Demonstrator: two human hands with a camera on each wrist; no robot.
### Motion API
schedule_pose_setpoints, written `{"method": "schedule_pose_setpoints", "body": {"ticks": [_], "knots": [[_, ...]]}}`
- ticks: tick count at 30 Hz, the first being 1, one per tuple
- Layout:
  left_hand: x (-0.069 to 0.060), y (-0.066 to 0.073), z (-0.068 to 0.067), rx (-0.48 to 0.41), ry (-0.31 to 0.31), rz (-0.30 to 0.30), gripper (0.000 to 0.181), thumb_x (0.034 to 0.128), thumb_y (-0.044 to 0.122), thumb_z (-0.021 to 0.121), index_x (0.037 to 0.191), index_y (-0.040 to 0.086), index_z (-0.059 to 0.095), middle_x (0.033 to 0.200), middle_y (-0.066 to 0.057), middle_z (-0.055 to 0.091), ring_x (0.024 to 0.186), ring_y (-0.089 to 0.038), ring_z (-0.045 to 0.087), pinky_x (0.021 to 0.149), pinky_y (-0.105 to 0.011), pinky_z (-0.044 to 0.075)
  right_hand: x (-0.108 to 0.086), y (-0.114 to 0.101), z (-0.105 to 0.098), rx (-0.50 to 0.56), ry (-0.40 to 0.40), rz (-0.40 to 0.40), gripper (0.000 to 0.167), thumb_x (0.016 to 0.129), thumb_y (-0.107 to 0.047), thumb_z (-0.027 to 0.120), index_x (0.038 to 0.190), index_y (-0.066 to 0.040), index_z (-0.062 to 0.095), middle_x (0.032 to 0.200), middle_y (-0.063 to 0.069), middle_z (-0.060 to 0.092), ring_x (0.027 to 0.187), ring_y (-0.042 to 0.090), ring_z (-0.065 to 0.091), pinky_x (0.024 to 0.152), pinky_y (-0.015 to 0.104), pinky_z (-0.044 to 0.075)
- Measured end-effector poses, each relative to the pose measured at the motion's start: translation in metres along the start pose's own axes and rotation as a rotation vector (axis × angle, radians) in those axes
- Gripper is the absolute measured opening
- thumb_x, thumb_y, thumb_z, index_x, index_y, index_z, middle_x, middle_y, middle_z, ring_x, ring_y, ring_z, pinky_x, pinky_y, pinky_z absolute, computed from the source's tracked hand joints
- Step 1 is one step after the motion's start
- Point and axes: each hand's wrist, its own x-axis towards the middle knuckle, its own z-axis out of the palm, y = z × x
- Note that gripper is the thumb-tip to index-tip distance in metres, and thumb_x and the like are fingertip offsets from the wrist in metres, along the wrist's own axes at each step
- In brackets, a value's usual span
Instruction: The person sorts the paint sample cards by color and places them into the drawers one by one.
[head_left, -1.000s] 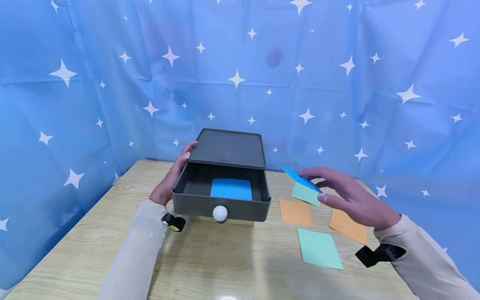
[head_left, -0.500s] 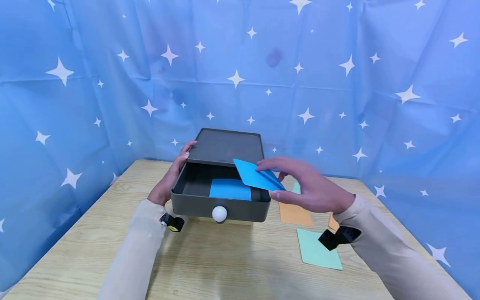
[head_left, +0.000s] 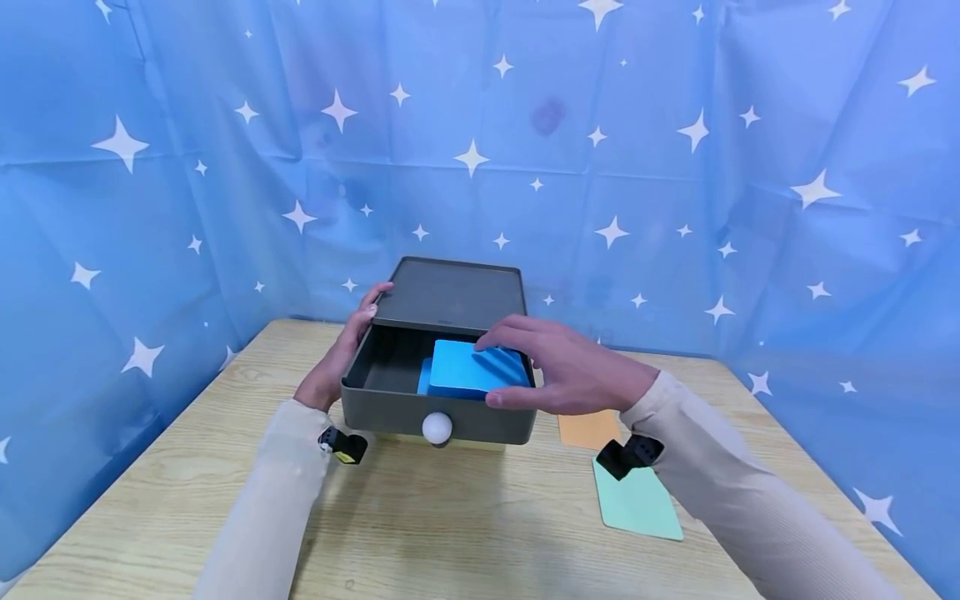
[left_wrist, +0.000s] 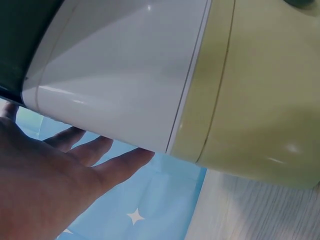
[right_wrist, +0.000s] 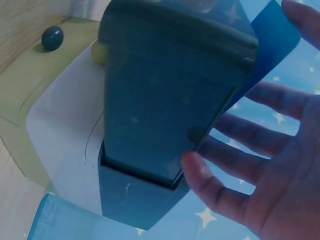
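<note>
A small chest of drawers has its grey top drawer (head_left: 435, 421) pulled out by a white knob (head_left: 437, 428). One blue card (head_left: 424, 379) lies inside, mostly covered by a second blue card (head_left: 453, 367) that tilts within the drawer. Over that upper card is my right hand (head_left: 573, 371), fingers spread and thumb at the front rim. In the right wrist view this blue card (right_wrist: 277, 45) stands out past the drawer edge, close to the thumb and fingers. My left hand (head_left: 337, 358) rests along the chest's left side with fingers extended, beside the white middle drawer (left_wrist: 120, 70).
An orange card (head_left: 588, 429) and a mint green card (head_left: 637, 504) lie on the wooden table (head_left: 420, 533) to the right. A yellow-green bottom drawer (left_wrist: 270, 100) forms the chest's base. Behind hangs a blue curtain (head_left: 472, 208) with white stars.
My right hand has carried the upper blue card leftward from the table's right side into the drawer, and its fingers have spread away from it. The left hand stays in place.
</note>
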Motion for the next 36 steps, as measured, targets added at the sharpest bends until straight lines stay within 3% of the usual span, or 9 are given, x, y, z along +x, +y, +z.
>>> {"method": "schedule_pose_setpoints", "body": {"ticks": [7, 13, 22, 27, 36], "knots": [[0.000, 0.001, 0.001, -0.011, -0.017, 0.004, 0.060, 0.1038, 0.052, 0.017, 0.160, 0.037, 0.006, 0.169, -0.005, 0.000, 0.150, -0.037, 0.010, 0.112, -0.061, 0.025, 0.000, 0.005, 0.002, -0.007, -0.030, 0.061, 0.061, 0.092, -0.049, 0.067, 0.143, -0.019, 0.053, 0.143, 0.006, 0.057, 0.121, 0.025, 0.057, 0.095, 0.044, 0.053], [-0.001, 0.000, 0.003, -0.015, -0.017, -0.009, 0.058, 0.1045, 0.047, 0.015, 0.161, 0.036, 0.005, 0.169, -0.003, 0.001, 0.150, -0.036, 0.011, 0.112, -0.061, 0.026, -0.003, 0.005, 0.004, 0.023, -0.023, 0.041, 0.061, 0.094, -0.045, 0.067, 0.144, -0.014, 0.052, 0.144, 0.007, 0.058, 0.127, 0.025, 0.060, 0.090, 0.038, 0.055], [0.000, 0.004, -0.001, -0.001, -0.009, -0.028, 0.057, 0.1042, 0.051, 0.016, 0.160, 0.041, 0.008, 0.169, 0.000, -0.001, 0.151, -0.035, 0.009, 0.115, -0.065, 0.023, -0.009, -0.005, 0.000, 0.007, 0.090, -0.042, 0.049, 0.092, -0.037, 0.071, 0.135, -0.015, 0.060, 0.134, 0.000, 0.067, 0.118, 0.016, 0.068, 0.080, 0.027, 0.057], [0.001, 0.003, -0.002, -0.007, -0.005, -0.016, 0.057, 0.1044, 0.050, 0.016, 0.160, 0.040, 0.008, 0.169, 0.000, -0.002, 0.152, -0.033, 0.007, 0.116, -0.065, 0.021, -0.015, -0.010, -0.001, -0.024, 0.158, -0.084, 0.045, 0.092, -0.034, 0.072, 0.132, -0.015, 0.063, 0.128, -0.002, 0.070, 0.103, 0.012, 0.071, 0.077, 0.023, 0.056], [0.000, 0.001, -0.001, -0.016, -0.011, -0.018, 0.057, 0.1048, 0.048, 0.016, 0.160, 0.038, 0.008, 0.170, 0.001, 0.000, 0.153, -0.030, 0.008, 0.114, -0.056, 0.025, -0.021, -0.022, 0.012, -0.002, 0.390, -0.294, 0.031, 0.084, -0.013, 0.080, 0.113, -0.008, 0.073, 0.104, 0.001, 0.077, 0.071, 0.003, 0.067, 0.067, 0.019, 0.055]]}}
